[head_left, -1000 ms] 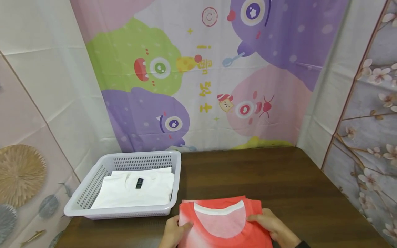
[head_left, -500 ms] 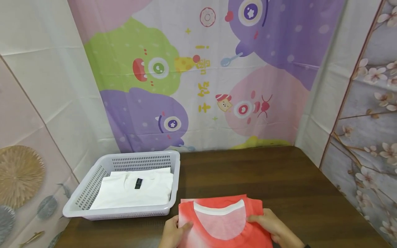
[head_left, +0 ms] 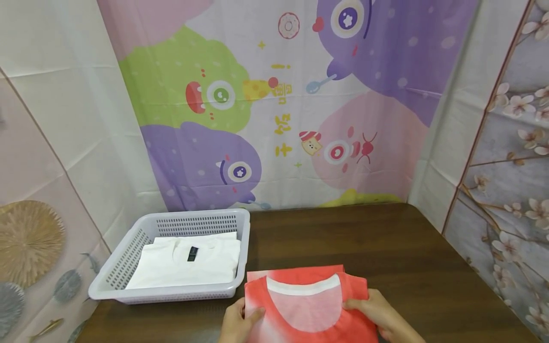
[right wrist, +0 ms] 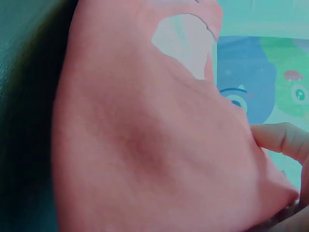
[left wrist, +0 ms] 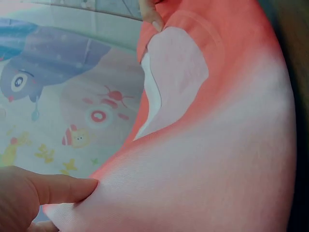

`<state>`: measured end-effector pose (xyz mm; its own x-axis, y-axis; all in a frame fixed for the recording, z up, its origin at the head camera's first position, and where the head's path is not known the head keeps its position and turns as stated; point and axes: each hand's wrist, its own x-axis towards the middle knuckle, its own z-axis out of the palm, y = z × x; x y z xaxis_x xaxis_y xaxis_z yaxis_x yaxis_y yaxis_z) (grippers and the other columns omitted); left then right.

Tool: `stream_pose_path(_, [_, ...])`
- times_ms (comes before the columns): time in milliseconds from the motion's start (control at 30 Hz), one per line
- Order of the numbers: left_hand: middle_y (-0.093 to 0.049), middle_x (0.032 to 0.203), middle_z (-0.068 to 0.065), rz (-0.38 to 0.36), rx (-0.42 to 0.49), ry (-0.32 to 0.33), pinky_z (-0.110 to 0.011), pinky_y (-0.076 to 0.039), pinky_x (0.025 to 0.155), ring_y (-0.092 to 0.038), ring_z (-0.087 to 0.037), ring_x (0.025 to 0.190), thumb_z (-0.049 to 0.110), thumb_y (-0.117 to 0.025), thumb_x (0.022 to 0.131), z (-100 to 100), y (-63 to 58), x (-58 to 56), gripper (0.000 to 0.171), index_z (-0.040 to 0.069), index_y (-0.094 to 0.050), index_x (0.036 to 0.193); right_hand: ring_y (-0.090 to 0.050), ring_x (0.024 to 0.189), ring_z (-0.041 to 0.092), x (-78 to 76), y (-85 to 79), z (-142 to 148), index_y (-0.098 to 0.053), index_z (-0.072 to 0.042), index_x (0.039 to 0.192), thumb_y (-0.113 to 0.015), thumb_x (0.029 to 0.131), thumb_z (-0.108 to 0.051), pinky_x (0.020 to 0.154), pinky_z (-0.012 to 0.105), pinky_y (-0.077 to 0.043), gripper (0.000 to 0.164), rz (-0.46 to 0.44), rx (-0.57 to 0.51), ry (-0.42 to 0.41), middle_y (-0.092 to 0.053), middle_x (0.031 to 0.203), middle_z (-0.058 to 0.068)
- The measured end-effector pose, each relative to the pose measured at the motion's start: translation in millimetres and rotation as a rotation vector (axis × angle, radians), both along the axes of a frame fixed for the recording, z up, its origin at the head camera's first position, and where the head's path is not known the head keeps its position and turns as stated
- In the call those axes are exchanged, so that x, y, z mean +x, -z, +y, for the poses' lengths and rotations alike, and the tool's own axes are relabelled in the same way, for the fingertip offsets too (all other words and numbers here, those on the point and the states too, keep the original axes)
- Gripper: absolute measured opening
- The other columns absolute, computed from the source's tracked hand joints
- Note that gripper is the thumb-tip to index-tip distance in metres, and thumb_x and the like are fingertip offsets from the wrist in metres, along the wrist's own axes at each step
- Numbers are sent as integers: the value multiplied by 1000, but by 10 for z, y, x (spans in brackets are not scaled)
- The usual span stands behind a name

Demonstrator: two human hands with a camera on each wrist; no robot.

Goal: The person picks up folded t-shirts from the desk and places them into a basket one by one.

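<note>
A folded red T-shirt (head_left: 296, 275) with a white fade at its left and a white inner neck band is at the bottom middle of the head view, neckline facing up. My left hand (head_left: 238, 322) pinches its left edge, thumb on top and fingers beneath. At the opposite edge my right hand (head_left: 379, 312) pinches it the same way. In the left wrist view the left thumb (left wrist: 67, 188) presses the shirt's pale corner. The right wrist view has the right thumb (right wrist: 280, 137) on the red cloth (right wrist: 135, 125). The shirt's lower part is cut off by the head view.
A grey plastic basket (head_left: 165, 293) stands on the left of the brown wooden table (head_left: 343, 233), holding a folded white T-shirt (head_left: 214, 267) with a black neck label. A cartoon-printed curtain (head_left: 287, 181) hangs behind the table, with patterned cloths at both sides.
The red shirt's back edge has shifted slightly away from me, and its folded layers show more apart. Both hands keep their hold at its sides.
</note>
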<state>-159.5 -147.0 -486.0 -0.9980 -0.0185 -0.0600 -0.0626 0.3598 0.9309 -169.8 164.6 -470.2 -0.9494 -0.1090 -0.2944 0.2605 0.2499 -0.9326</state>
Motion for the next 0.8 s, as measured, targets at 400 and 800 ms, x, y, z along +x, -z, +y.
stream_pose_path(400, [-72, 93, -25, 82, 25, -17, -25, -55, 64, -66, -15, 77, 9, -69, 86, -24, -174, 80, 38, -15, -58, 113, -63, 72, 13, 30, -180, -47, -66, 2, 97, -66, 79, -11, 69, 28, -52, 23, 76, 4, -17, -67, 76, -6])
stream_pose_path(800, [-72, 100, -25, 116, 47, -65, -19, -53, 65, -65, -12, 78, 11, -69, 87, -56, -379, 124, 41, -15, -58, 118, -64, 70, 13, 57, -396, -118, -66, 4, 97, -67, 79, -11, 68, 28, -55, 24, 105, -5, 8, -69, 74, -5])
